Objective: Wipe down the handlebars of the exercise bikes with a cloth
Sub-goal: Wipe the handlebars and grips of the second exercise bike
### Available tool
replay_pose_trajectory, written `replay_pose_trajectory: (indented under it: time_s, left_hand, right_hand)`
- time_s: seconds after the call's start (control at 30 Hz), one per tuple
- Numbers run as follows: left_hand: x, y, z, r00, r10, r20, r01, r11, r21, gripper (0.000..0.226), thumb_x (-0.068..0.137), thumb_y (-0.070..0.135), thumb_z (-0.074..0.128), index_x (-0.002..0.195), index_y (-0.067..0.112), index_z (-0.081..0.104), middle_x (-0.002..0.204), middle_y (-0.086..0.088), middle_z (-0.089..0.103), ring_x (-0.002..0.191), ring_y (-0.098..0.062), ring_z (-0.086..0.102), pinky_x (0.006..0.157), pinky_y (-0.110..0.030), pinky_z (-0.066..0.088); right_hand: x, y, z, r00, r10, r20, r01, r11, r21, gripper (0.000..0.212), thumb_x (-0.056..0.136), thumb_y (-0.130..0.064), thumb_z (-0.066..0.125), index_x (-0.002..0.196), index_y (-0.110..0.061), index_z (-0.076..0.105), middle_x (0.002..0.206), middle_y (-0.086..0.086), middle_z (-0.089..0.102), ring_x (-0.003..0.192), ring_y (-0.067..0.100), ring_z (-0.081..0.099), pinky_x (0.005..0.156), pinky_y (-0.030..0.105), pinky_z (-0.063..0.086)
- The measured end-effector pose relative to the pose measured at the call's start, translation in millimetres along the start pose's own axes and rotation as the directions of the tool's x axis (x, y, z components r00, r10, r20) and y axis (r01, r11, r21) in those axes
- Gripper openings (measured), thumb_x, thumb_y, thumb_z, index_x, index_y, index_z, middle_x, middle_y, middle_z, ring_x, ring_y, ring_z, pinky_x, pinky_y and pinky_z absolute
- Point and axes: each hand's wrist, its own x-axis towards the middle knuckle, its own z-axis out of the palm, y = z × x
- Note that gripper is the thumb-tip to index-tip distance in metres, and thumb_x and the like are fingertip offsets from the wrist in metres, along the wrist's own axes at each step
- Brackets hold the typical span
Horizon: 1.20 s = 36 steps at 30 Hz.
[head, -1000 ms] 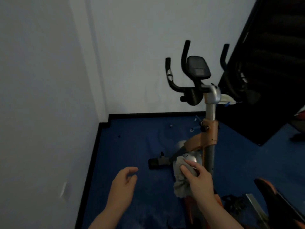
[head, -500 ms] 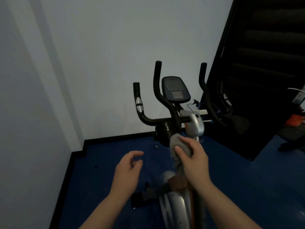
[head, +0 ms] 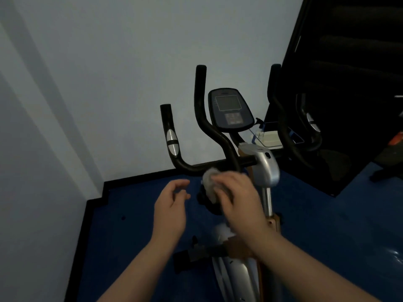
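Observation:
An exercise bike stands before me with black handlebars point(head: 192, 166), a dark console point(head: 229, 110) and a silver stem cover point(head: 266, 164). My right hand point(head: 235, 192) is shut on a grey cloth point(head: 209, 179), pressed just under the left horizontal handlebar near the stem. My left hand point(head: 172, 205) hovers a little left of the cloth, fingers curled apart, holding nothing. The outer left grip point(head: 169, 131) carries silver sensor pads. The right handlebars point(head: 281, 118) rise against a dark background.
White walls meet in a corner at the left, with black skirting point(head: 139, 177) above blue carpet point(head: 130, 232). A large black panel point(head: 349, 83) fills the right side. A clear tray point(head: 270, 136) sits behind the console. The bike's silver body point(head: 235, 273) is below my arms.
My view has tilted up from the floor to the handlebars. My right hand has carried the cloth up from the lower frame to the handlebar crossbar. My left hand has risen alongside.

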Motion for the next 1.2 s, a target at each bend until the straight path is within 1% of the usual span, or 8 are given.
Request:
replay_pose_trajectory:
  time_s: [0.17, 0.3, 0.43, 0.53, 0.7, 0.83, 1.03, 1.2]
  left_hand:
    - [20, 7, 18, 0.999, 0.019, 0.044, -0.016, 0.996, -0.084, 0.024, 0.097, 0.016, 0.044, 0.101, 0.027, 0.065, 0.102, 0.012, 0.066, 0.086, -0.001, 0.064, 0.072, -0.015, 0.047]
    - [30, 1, 29, 0.993, 0.027, 0.118, -0.015, 0.995, -0.103, 0.022, 0.096, 0.014, 0.047, 0.098, 0.023, 0.067, 0.095, 0.007, 0.068, 0.083, 0.003, 0.062, 0.070, -0.008, 0.047]
    - [31, -8, 41, 0.977, 0.009, 0.214, 0.012, 0.995, -0.098, 0.026, 0.100, 0.021, 0.040, 0.098, 0.021, 0.066, 0.094, 0.002, 0.068, 0.089, -0.009, 0.062, 0.077, -0.021, 0.049]
    - [29, -13, 43, 0.963, 0.036, 0.267, -0.004, 0.993, -0.119, 0.034, 0.102, 0.024, 0.034, 0.097, 0.017, 0.067, 0.094, -0.003, 0.068, 0.089, -0.015, 0.063, 0.077, -0.023, 0.049]
    - [36, -21, 36, 0.932, 0.058, 0.357, -0.021, 0.994, -0.106, 0.036, 0.103, 0.026, 0.033, 0.102, 0.022, 0.068, 0.096, 0.004, 0.070, 0.092, -0.007, 0.064, 0.077, -0.015, 0.048]
    - [36, -20, 38, 0.937, 0.042, 0.348, 0.006, 0.991, -0.135, 0.035, 0.103, 0.023, 0.034, 0.102, 0.018, 0.069, 0.099, -0.005, 0.070, 0.091, -0.011, 0.064, 0.077, -0.017, 0.048]
    - [32, -17, 36, 0.933, 0.006, 0.361, 0.048, 0.989, -0.140, 0.035, 0.102, 0.025, 0.035, 0.107, 0.018, 0.069, 0.102, 0.002, 0.071, 0.096, -0.007, 0.064, 0.077, -0.010, 0.047]
    - [35, -11, 34, 0.933, -0.019, 0.358, 0.068, 0.990, -0.125, 0.035, 0.102, 0.023, 0.035, 0.104, 0.008, 0.067, 0.094, 0.000, 0.069, 0.087, -0.006, 0.063, 0.075, -0.014, 0.048]
  right_hand:
    - [-3, -10, 13, 0.999, 0.002, 0.049, 0.010, 0.973, -0.229, 0.043, 0.078, 0.004, 0.068, 0.119, -0.007, 0.065, 0.117, 0.009, 0.064, 0.097, 0.025, 0.058, 0.080, 0.032, 0.051]
    - [-28, 8, -17, 0.979, -0.102, 0.174, 0.159, 0.920, -0.359, 0.052, 0.066, 0.005, 0.074, 0.113, -0.014, 0.067, 0.109, 0.002, 0.063, 0.087, 0.018, 0.054, 0.070, 0.025, 0.046]
    - [12, 4, -11, 0.994, -0.106, 0.032, 0.109, 0.901, -0.421, 0.042, 0.072, -0.001, 0.071, 0.112, -0.014, 0.068, 0.113, 0.003, 0.065, 0.090, 0.023, 0.056, 0.071, 0.032, 0.045]
    - [7, 7, 3, 0.992, -0.115, 0.055, 0.126, 0.820, -0.558, 0.048, 0.068, -0.008, 0.078, 0.114, -0.018, 0.068, 0.115, -0.001, 0.067, 0.095, 0.023, 0.058, 0.073, 0.033, 0.040]
    - [-51, 31, -22, 0.980, -0.181, 0.084, 0.199, 0.857, -0.475, 0.068, 0.057, -0.007, 0.087, 0.118, -0.021, 0.061, 0.119, -0.005, 0.055, 0.099, 0.018, 0.048, 0.078, 0.025, 0.027]
    - [-4, 22, -11, 0.987, -0.140, -0.081, 0.091, 0.895, -0.437, 0.042, 0.073, -0.001, 0.072, 0.112, -0.016, 0.069, 0.110, 0.001, 0.066, 0.096, 0.020, 0.049, 0.075, 0.026, 0.029]
    - [-54, 18, -1, 0.996, -0.027, -0.088, -0.016, 0.894, -0.448, 0.055, 0.062, 0.004, 0.076, 0.111, -0.019, 0.069, 0.110, -0.004, 0.062, 0.095, 0.018, 0.048, 0.076, 0.026, 0.028]
    - [-6, -2, 2, 0.994, 0.016, -0.108, -0.045, 0.964, -0.264, 0.028, 0.082, -0.009, 0.065, 0.108, -0.016, 0.070, 0.104, -0.001, 0.064, 0.094, 0.020, 0.054, 0.077, 0.029, 0.039]
